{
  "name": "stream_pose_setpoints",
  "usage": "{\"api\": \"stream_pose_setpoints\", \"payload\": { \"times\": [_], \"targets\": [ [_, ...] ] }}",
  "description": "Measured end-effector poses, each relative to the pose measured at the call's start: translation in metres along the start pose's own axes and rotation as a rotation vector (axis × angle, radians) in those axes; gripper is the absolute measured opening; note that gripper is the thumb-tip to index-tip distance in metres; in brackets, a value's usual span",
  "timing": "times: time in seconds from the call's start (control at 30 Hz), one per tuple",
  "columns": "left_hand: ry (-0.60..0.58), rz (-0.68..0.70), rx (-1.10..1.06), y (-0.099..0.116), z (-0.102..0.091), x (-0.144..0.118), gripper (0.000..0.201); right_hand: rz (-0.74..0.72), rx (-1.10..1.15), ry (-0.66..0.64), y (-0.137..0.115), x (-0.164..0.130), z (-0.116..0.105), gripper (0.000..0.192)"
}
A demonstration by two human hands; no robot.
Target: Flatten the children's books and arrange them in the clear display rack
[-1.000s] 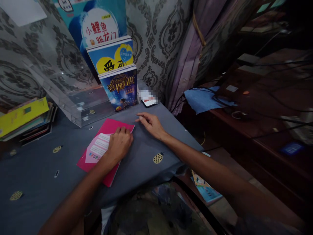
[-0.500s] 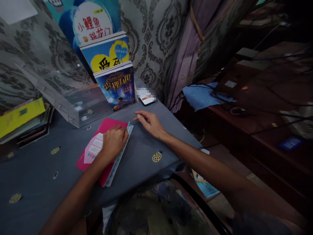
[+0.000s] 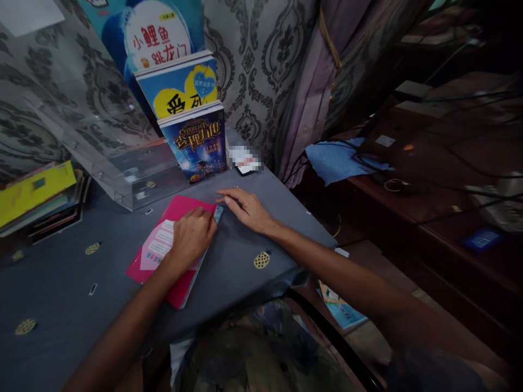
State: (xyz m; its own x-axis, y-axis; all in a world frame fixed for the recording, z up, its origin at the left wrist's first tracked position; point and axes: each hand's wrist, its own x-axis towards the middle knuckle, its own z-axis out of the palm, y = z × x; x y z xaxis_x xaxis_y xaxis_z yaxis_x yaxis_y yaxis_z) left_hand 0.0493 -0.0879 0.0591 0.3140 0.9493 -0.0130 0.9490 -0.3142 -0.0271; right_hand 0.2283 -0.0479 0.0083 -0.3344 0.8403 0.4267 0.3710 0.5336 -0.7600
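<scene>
A pink book [image 3: 161,247] lies flat on the grey-blue tablecloth [image 3: 73,283], with a second thin book's pale blue edge [image 3: 218,213] peeking out from under its right side. My left hand [image 3: 190,235] rests curled on the pink cover near its far right corner. My right hand [image 3: 244,208] lies flat on the cloth just right of the books, its fingertips touching the blue edge at the top corner. Neither hand has a book lifted.
Three books stand stepped in a clear acrylic rack [image 3: 122,174] behind, the front one dark blue [image 3: 198,142]. A phone [image 3: 247,166] lies beside it. A book stack [image 3: 36,198] sits far left. The table edge drops off right, toward a dark wooden cabinet [image 3: 429,218].
The lower book's blue edge slid out from under the pink one, then was pushed mostly back. My right hand moved left until its fingers met that edge.
</scene>
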Motion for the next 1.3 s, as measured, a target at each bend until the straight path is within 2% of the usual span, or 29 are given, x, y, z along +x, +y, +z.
{"api": "stream_pose_setpoints", "payload": {
  "times": [0.3, 0.37, 0.47, 0.57, 0.67, 0.77, 0.93, 1.03, 1.13, 1.3],
  "targets": [
    [-0.008, 0.040, 0.079, 0.008, 0.009, -0.006, 0.032, 0.008, -0.302, -0.146, 0.001, -0.002, 0.006, 0.033],
    [0.001, 0.094, 0.056, 0.000, 0.011, -0.007, 0.031, 0.030, -0.355, -0.171, -0.003, -0.003, 0.007, 0.034],
    [0.050, 0.206, -0.036, -0.025, 0.019, -0.014, 0.033, 0.054, -0.449, -0.224, -0.009, -0.006, 0.007, 0.036],
    [0.110, 0.226, -0.087, -0.053, 0.032, -0.027, 0.040, 0.027, -0.531, -0.288, -0.014, -0.004, 0.010, 0.036],
    [0.152, 0.190, -0.074, -0.066, 0.044, -0.038, 0.044, -0.018, -0.584, -0.333, -0.017, 0.007, 0.017, 0.037],
    [0.167, 0.094, -0.046, -0.066, 0.049, -0.041, 0.047, -0.045, -0.606, -0.356, -0.017, 0.027, 0.028, 0.036],
    [0.192, -0.038, -0.036, -0.064, 0.051, -0.034, 0.048, -0.057, -0.597, -0.364, -0.011, 0.063, 0.047, 0.035],
    [0.187, -0.053, -0.061, -0.068, 0.050, -0.031, 0.049, -0.064, -0.578, -0.361, -0.003, 0.075, 0.058, 0.038],
    [0.134, 0.034, -0.103, -0.073, 0.045, -0.037, 0.051, -0.096, -0.559, -0.350, 0.006, 0.079, 0.065, 0.043],
    [-0.009, 0.320, -0.168, -0.076, 0.034, -0.067, 0.066, -0.127, -0.522, -0.357, 0.019, 0.079, 0.070, 0.050]
  ]
}}
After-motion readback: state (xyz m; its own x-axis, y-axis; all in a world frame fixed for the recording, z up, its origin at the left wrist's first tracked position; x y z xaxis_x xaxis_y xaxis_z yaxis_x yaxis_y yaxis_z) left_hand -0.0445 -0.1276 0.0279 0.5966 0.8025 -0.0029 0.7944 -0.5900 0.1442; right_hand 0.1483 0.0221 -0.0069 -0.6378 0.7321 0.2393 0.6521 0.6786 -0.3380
